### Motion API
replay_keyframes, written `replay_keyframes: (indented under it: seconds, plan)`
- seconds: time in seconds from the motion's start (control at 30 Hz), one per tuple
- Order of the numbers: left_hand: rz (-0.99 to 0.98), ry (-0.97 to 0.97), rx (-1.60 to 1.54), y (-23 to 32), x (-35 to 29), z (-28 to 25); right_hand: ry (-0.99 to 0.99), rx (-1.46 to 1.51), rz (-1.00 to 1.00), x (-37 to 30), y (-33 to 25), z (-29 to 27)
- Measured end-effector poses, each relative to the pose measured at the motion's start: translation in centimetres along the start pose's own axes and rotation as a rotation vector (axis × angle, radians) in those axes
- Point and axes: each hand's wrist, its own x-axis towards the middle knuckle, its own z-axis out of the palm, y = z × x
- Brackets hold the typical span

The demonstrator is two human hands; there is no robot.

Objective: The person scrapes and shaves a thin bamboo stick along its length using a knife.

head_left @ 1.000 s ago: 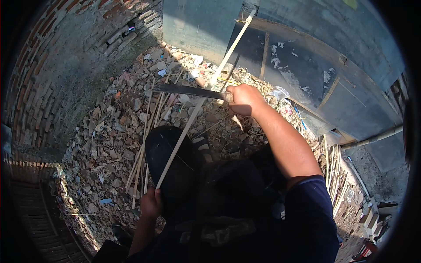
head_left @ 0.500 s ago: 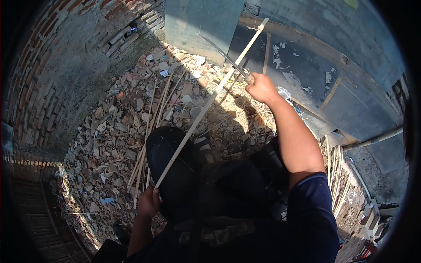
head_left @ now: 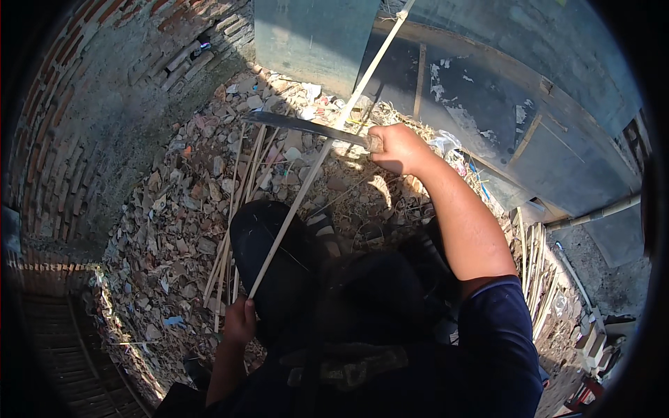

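Rubble covers the ground below me, broken brick and pale chips, with a curved brick wall on my left and grey-green metal sheets on my right. Across that ground runs the long bamboo strip, slanting from my lower left up past the top edge of the view. My left hand holds its near end, fingers curled tight around it, low beside my dark trouser leg. My right hand is stretched out in front, fingers wrapped shut around the handle of a long dark blade. That blade points to my left and lies across the strip, crossing it just beside my right hand; I cannot tell whether the edge bites into the bamboo or only rests on it. More thin bamboo strips lie loose on the rubble to the left of the held one, and another bundle of sticks rests at my right, below a pale pipe near the metal sheets.
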Motion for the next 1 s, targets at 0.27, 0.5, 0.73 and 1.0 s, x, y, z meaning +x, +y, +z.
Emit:
replay_keyframes:
  seconds: [0.27,0.5,0.73,1.0]
  plan:
    - [-0.028,-0.013,0.043,-1.4,-0.4,0.3,0.062,-0.021,-0.001,-0.3,-0.1,0.8]
    - [-0.007,0.022,0.067,-1.0,-0.3,0.5,-0.129,-0.287,-0.288,-1.8,-4.6,0.4]
    - [0.014,0.079,0.080,-2.0,-0.7,1.7,-0.085,-0.236,-0.263,-1.7,-3.9,1.7]
    - [-0.002,0.102,0.089,-1.8,-0.7,1.8,-0.116,-0.267,-0.312,-1.7,-5.5,2.1]
